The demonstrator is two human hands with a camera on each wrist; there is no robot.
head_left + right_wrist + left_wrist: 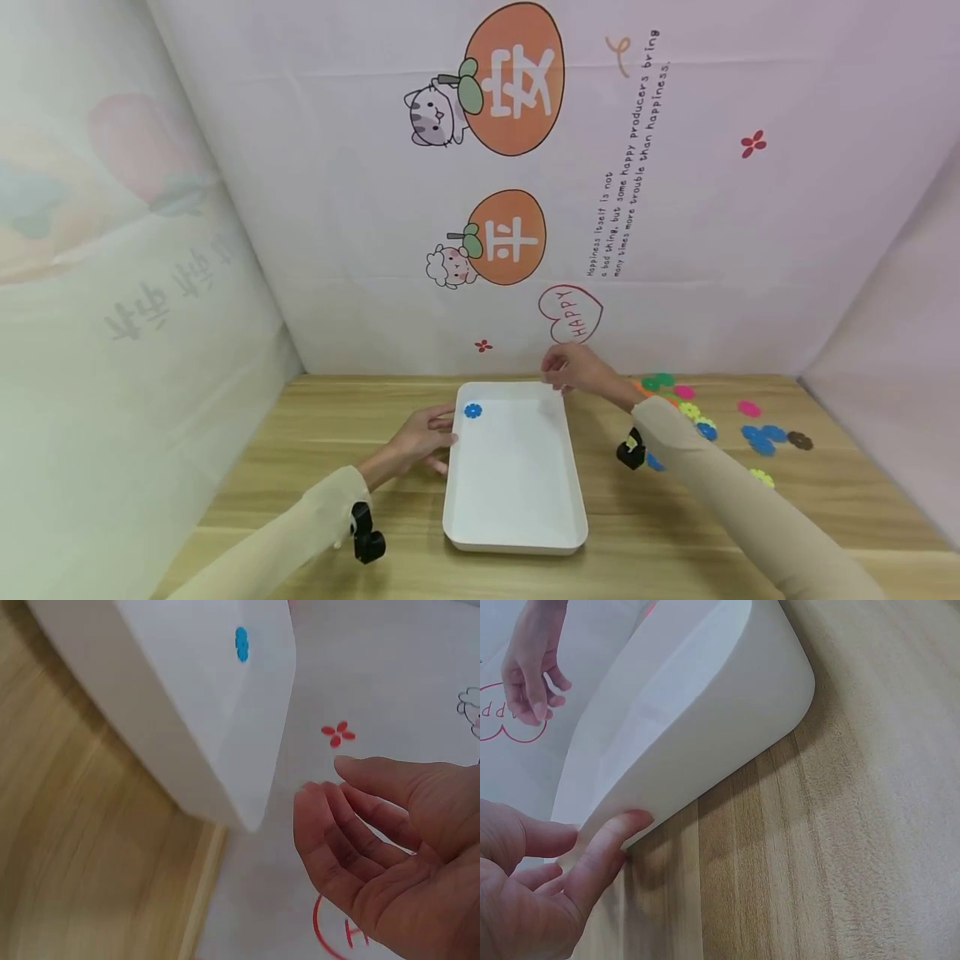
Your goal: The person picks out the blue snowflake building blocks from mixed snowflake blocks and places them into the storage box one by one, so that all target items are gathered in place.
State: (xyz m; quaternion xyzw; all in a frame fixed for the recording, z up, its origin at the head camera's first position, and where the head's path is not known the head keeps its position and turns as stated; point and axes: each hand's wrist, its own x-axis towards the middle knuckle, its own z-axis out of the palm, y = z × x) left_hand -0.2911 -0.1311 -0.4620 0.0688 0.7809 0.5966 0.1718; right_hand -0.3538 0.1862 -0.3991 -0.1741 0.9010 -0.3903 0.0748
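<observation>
Fingers of the left hand (422, 440) lie straight against the tray's (517, 533) left rim, near its far corner. The right hand (573, 368) hovers empty, fingers loosely spread, above the far-right corner. Tray — white, long axis toward 12 o'clock — holds one blue flower piece (472, 410) at 11 o'clock.

A wooden table (300, 467) carries a white tray (517, 542) at its middle; coloured flower discs (757, 435) lie scattered to the tray's right.
</observation>
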